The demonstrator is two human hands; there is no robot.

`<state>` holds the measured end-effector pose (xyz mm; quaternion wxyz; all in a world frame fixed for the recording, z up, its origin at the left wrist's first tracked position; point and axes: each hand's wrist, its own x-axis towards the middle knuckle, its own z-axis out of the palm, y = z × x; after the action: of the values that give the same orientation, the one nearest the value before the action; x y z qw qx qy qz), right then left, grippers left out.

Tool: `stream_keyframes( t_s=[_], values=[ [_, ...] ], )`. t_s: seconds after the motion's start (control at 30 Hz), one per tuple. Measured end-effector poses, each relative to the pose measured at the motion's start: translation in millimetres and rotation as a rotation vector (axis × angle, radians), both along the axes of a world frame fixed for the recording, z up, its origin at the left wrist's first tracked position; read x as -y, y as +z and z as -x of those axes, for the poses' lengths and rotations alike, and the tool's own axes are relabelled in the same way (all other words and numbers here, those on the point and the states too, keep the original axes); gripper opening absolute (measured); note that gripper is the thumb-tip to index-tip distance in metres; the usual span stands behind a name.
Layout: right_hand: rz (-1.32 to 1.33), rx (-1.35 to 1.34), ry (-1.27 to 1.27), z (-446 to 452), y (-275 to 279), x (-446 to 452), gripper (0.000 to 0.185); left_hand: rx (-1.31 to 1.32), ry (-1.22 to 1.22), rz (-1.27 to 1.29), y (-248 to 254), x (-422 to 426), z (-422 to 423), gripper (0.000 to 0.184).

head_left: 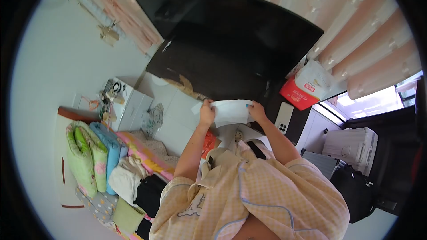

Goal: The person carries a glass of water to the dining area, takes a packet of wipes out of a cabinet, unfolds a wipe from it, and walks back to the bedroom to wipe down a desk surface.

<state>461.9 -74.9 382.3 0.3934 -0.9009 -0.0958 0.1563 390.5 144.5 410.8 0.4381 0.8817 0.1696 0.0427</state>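
Observation:
A white sheet [231, 112], thin like paper or tissue, is stretched between my two hands in front of my body. My left hand [207, 113] pinches its left end with closed fingers. At the right end, my right hand [256, 111] grips the sheet, and a blue-green nail shows on one finger. Just beyond the sheet is the dark tabletop [209, 73] below a large black screen [231, 22]. A phone [283, 118] lies on the dark surface to the right of my right hand.
A red and white package [304, 89] stands at the right by the curtain. White drawers [133, 111] and folded bedding [86, 160] are at the left. A suitcase [349, 149] and black bag [351, 191] stand at the right. An orange-red bag [207, 144] is below my left hand.

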Motion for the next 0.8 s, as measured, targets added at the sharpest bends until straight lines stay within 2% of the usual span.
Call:
stream_keyframes(
  t_s=[0.07,0.1,0.13,0.2,0.23,0.27,0.33,0.37,0.43,0.57,0.63,0.73,0.8],
  values=[
    [0.010,0.146,-0.151,-12,-4,-6,0.033,0.182,0.180,-0.150,3,6,-27,0.029],
    [0.058,-0.042,-0.216,-18,-3,-8,0.037,0.171,0.171,-0.153,2,11,-33,0.029],
    [0.059,-0.055,-0.222,-16,-3,-8,0.037,0.204,0.036,-0.275,-1,19,-37,0.035],
    [0.207,0.325,-0.228,-8,7,-11,0.047,0.286,-0.235,-0.513,-5,36,-49,0.046],
    [0.259,0.218,-0.192,-6,15,-13,0.056,0.137,-0.388,-0.520,-29,42,-55,0.054],
    [0.258,0.223,-0.198,-2,23,-14,0.056,0.144,-0.393,-0.522,-29,54,-56,0.054],
    [0.211,0.457,0.095,6,28,-13,0.056,-0.056,-0.586,-0.674,-28,77,-57,0.056],
    [0.214,0.454,0.091,8,21,-13,0.056,-0.056,-0.591,-0.673,-32,83,-57,0.056],
    [0.195,0.505,0.323,9,3,-11,0.060,-0.209,-0.597,-0.807,-43,92,-60,0.058],
    [0.153,0.299,0.376,10,8,2,0.059,-0.214,-0.664,-0.783,-51,95,-69,0.059],
    [0.216,0.234,0.345,8,-5,6,0.058,0.053,-0.733,-0.829,-72,89,-76,0.058],
    [0.320,0.248,0.333,2,-14,2,0.057,0.040,-0.865,-0.753,-63,79,-88,0.057],
    [0.297,0.255,0.309,-3,-18,-6,0.058,0.047,-0.920,-0.746,-63,66,-96,0.057]
  ],
)
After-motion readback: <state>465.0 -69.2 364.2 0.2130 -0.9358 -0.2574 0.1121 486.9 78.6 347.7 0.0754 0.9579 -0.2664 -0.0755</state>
